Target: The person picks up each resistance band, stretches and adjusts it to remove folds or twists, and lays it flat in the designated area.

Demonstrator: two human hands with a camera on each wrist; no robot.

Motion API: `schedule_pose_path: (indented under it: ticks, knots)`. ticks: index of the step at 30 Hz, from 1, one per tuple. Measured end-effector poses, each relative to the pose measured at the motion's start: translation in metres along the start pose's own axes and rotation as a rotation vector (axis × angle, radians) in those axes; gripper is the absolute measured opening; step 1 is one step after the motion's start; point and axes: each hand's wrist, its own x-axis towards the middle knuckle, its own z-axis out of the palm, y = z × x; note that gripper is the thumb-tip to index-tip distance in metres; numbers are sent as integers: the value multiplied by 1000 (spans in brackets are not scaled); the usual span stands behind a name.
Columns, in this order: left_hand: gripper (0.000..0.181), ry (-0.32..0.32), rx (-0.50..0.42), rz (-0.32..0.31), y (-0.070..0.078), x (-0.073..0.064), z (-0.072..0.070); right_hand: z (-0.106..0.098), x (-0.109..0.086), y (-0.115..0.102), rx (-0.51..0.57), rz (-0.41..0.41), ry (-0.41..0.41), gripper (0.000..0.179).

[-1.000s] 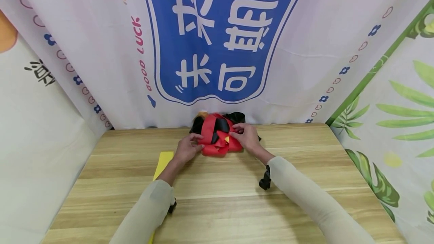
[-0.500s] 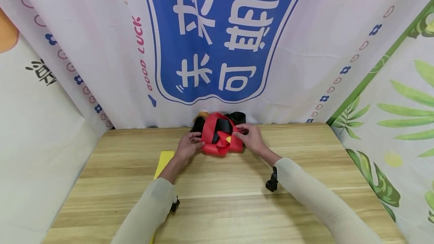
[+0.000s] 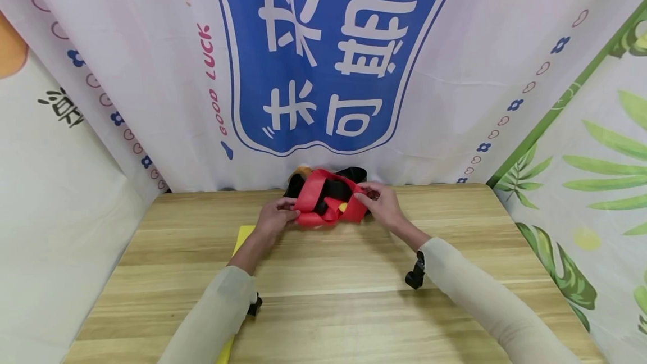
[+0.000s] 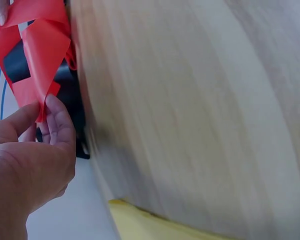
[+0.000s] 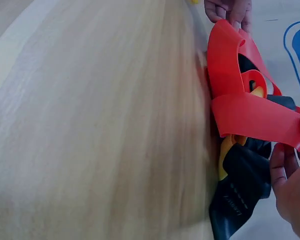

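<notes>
A red flat elastic exercise band [image 3: 309,191] lies loosely looped at the table's far edge. My left hand [image 3: 273,219] pinches its left end between thumb and fingers; the left wrist view shows the band [image 4: 42,55] gathered at the fingertips. At the other side, my right hand [image 3: 385,206] grips a loop of it, with the thumb partly cut off in the right wrist view. Black bands [image 5: 242,177] lie tangled behind and beneath the red one, and white print shows on one. Part of an orange-yellow band [image 5: 225,157] peeks out between them.
On the left of the wooden table [image 3: 328,319], a flat yellow strip [image 3: 245,233] runs beneath my left forearm. A printed curtain [image 3: 434,128] hangs right behind the far edge. More printed cloth [image 3: 571,184] stands at the right.
My right hand has moved right and my left hand slightly left. Between them the red band has spread wider, and its lower edge has risen a little from the tabletop.
</notes>
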Motion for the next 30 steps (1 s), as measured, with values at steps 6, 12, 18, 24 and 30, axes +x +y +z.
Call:
schedule_pose_path:
  ticks: [6, 12, 18, 24, 30]
  knots:
    - [35, 4, -13, 29, 8, -5, -9, -10, 2, -10, 73, 20, 78, 26]
    - [30, 22, -24, 64, 8, -9, -19, -20, 4, -12, 176, 25, 64, 27]
    - [27, 31, -12, 76, 5, -11, -28, -30, 1, -6, 154, 33, 46, 23]
    - [26, 33, 57, 53, 6, -14, -34, -38, -3, 4, 141, 32, 54, 23]
    - [26, 41, 75, 12, 8, -15, -38, -44, -6, 1, 132, 49, 41, 24]
